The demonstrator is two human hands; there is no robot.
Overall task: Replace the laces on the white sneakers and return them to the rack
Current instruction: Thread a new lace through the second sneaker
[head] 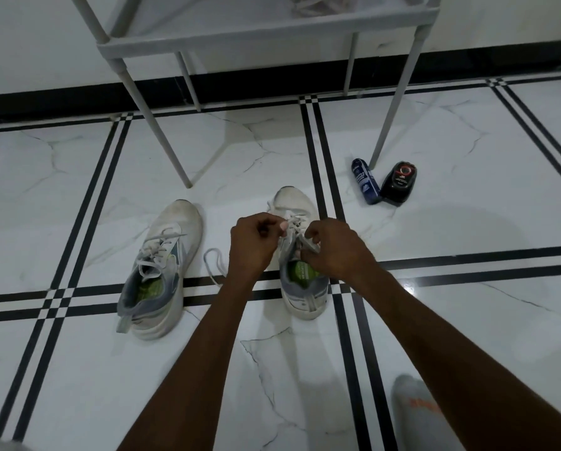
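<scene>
Head view looks down at a white tiled floor (pixel 77 177) with black lines, where two white sneakers stand side by side, toes pointing away toward the rack (pixel 266 30). Both hands work over the right sneaker (pixel 300 288), near its tongue. On the left hand (pixel 253 242) the fingers are curled, with thumb and fingertips pinching a lace (pixel 294 222) at the eyelets. Curled as well, the right hand (pixel 334 249) pinches another stretch of lace just beside the tongue. A loose loop of lace (pixel 215 265) lies on the floor left of this shoe, between the two sneakers. Apart from the hands, the left sneaker (pixel 162 265) stands fully laced, its green insole showing. Rack legs stand on the floor just beyond the shoes, and its lowest shelf fills the top of the view, with something unclear lying on it. Near the rack's right front leg lie a blue bottle (pixel 365 182) and a black container (pixel 399 183), touching each other. A grey sock (pixel 412 405) with orange lettering shows at the lower right.
</scene>
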